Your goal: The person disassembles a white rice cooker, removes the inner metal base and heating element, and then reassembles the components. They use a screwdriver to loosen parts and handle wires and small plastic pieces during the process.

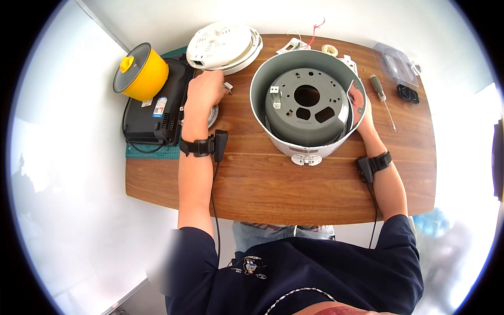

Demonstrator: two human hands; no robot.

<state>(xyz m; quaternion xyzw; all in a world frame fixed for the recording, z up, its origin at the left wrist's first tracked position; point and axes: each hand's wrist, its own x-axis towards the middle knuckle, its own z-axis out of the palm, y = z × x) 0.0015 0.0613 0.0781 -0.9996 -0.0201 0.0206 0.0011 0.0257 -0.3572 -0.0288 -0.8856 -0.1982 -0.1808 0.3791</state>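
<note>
A round rice cooker housing, white outside and grey inside, stands on the table right of centre. Inside it sits a grey metal inner shell with a big round hole and several smaller openings. My right hand grips the housing's right wall, its fingers partly hidden by the rim. To the left, my left hand is closed, palm down, with a small silvery metal piece at its fingers. Beneath that wrist, a round metal part is mostly covered. The white vented cover lies just beyond this hand.
A yellow pot rests on a black appliance over a green mat at left. Behind the housing are a tape roll and red wires. A screwdriver, black part and clear plastic tray lie right.
</note>
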